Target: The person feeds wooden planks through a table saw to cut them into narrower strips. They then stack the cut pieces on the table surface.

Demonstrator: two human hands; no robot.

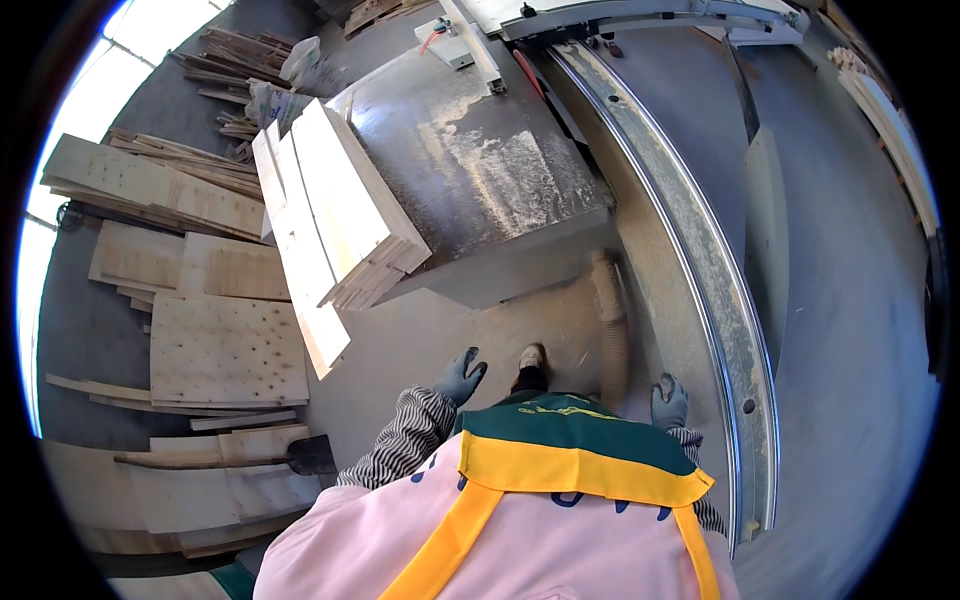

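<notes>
My left hand, in a blue-grey glove, hangs beside my body with its fingers apart and nothing in it. It is nearest to the stack of pale boards, but does not touch it. That stack lies along the left side of a dark metal machine table streaked with sawdust. My right hand, gloved the same way, is held low near the long metal rail. Its fingers are stretched out and it holds nothing. A green and yellow apron covers my front.
A ribbed hose runs down to the dusty floor near my shoe. On the left lie plywood sheets, a shovel and loose scrap strips. A sliding carriage arm crosses the far end.
</notes>
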